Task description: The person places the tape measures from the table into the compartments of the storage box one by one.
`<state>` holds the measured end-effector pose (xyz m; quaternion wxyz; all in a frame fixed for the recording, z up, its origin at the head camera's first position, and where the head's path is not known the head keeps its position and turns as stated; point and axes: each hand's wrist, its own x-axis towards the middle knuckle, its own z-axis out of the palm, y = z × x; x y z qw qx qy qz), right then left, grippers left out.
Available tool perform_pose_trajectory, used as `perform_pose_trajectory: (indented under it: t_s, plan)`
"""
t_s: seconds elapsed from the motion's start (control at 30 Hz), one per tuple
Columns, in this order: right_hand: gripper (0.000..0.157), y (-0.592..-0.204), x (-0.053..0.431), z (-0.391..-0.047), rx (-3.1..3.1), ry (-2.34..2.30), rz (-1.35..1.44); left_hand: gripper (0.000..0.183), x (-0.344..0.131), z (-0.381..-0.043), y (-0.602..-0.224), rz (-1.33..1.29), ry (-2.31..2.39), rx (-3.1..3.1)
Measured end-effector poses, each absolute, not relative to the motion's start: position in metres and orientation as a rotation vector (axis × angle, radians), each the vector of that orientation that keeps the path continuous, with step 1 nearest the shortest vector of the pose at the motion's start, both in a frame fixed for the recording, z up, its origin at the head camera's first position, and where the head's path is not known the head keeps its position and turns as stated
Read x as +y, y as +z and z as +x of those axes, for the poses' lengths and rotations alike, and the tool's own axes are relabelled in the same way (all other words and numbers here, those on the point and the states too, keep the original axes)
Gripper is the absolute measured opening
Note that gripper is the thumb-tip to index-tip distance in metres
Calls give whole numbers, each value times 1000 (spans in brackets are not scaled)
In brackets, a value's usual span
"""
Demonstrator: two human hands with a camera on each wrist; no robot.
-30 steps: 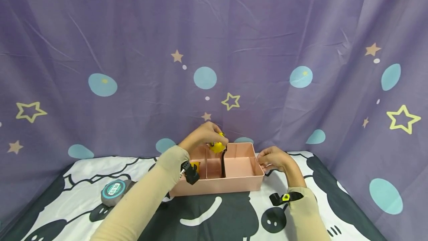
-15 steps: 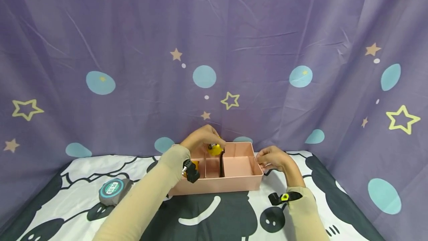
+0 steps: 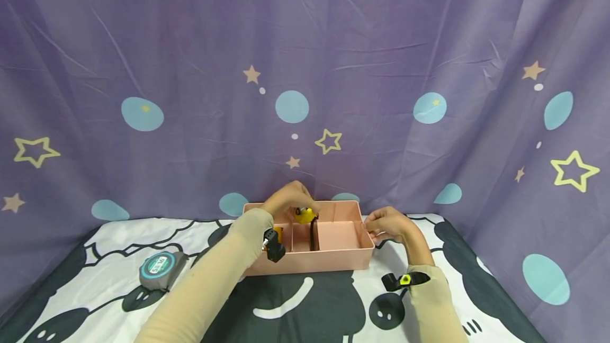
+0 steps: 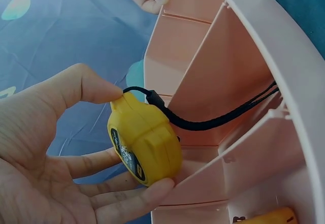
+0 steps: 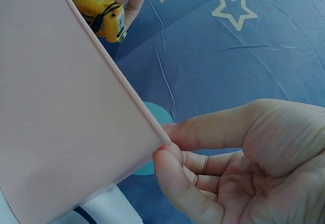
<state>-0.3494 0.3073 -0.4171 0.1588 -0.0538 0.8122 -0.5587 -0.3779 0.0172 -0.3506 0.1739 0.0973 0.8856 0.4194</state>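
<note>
A small yellow tape measure [image 4: 147, 140] with a black wrist strap [image 4: 203, 125] hangs from my left hand [image 3: 289, 197], held between thumb and fingers. Hand and tape are over the back of a pink divided box [image 3: 310, 264], above its middle compartment. The strap droops into that compartment. My right hand [image 3: 388, 224] pinches the right end of the box at its rim, thumb on one side and fingers on the other. In the left compartment lies an orange-yellow object [image 4: 269, 217], mostly hidden, its kind unclear.
A grey tape measure [image 3: 162, 270] with a teal face lies on the patterned cloth [image 3: 114, 250], left of the box and beside my left forearm. Close behind the box hangs a purple curtain [image 3: 376, 163]. Thin pink dividers [image 3: 292, 237] split the box's inside.
My left hand has sunk a little with the yellow tape measure, bringing it and its strap lower into the box. The right hand keeps its hold on the box's end.
</note>
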Motion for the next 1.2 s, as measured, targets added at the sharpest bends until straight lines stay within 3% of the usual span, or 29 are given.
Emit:
perform_pose_trajectory:
  t_s: [0.27, 1.2]
  plan:
    - [14, -416, 308, -350, 2318, -1589, -147, 34, 21, -378, -350, 247, 1140, 2576]
    - [14, -416, 308, -349, 2313, -1589, -133, 22, 41, -377, -353, 264, 488, 2860]
